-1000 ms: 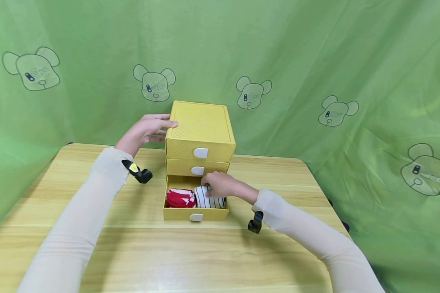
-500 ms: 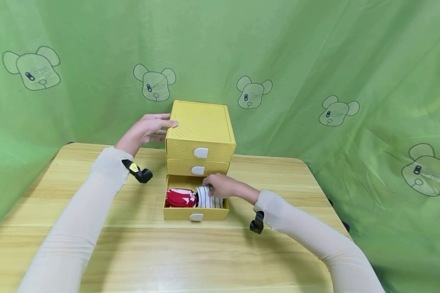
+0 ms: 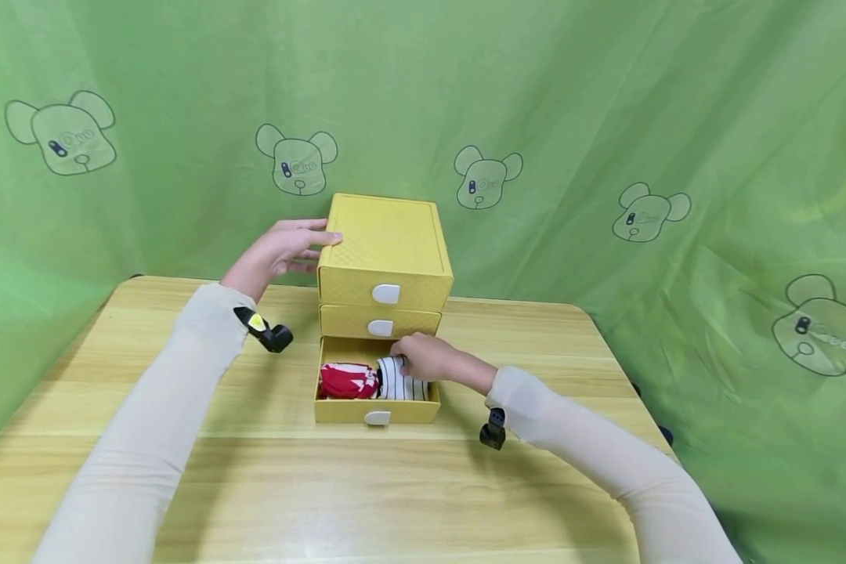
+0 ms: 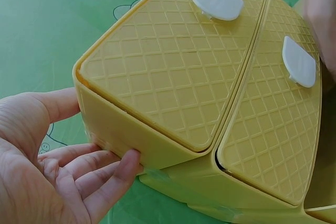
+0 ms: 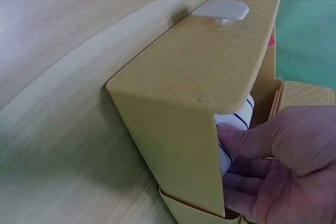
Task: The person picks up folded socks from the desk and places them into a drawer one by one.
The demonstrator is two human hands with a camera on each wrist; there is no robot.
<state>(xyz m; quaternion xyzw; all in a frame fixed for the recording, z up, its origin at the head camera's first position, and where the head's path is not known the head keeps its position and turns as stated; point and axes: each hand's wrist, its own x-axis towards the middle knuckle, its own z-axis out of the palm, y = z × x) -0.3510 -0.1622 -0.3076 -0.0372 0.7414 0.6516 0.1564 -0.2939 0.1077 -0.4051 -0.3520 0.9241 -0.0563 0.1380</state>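
Observation:
A yellow drawer box (image 3: pixel 388 235) stands at the table's back with its bottom drawer (image 3: pixel 338 412) pulled out. In that drawer lie a red and white folded cloth (image 3: pixel 347 381) on the left and a white, black-striped folded cloth (image 3: pixel 395 384) on the right. My right hand (image 3: pixel 430 357) reaches into the drawer and holds the striped cloth; the right wrist view shows its thumb (image 5: pixel 233 136) on the cloth, other fingers partly hidden. My left hand (image 3: pixel 282 249) rests against the box's upper left side, thumb on the top edge, fingers fairly straight and spread.
Two upper drawers, the top drawer (image 3: pixel 352 288) and the middle drawer (image 3: pixel 345 319), are closed, with white tab handles. The wooden table (image 3: pixel 324 493) reaches toward me. A green curtain (image 3: pixel 571 117) with bear drawings hangs right behind the box.
My right hand has shifted slightly right, and the striped cloth under it has moved a little right and sits straighter in the drawer. The left hand has not moved.

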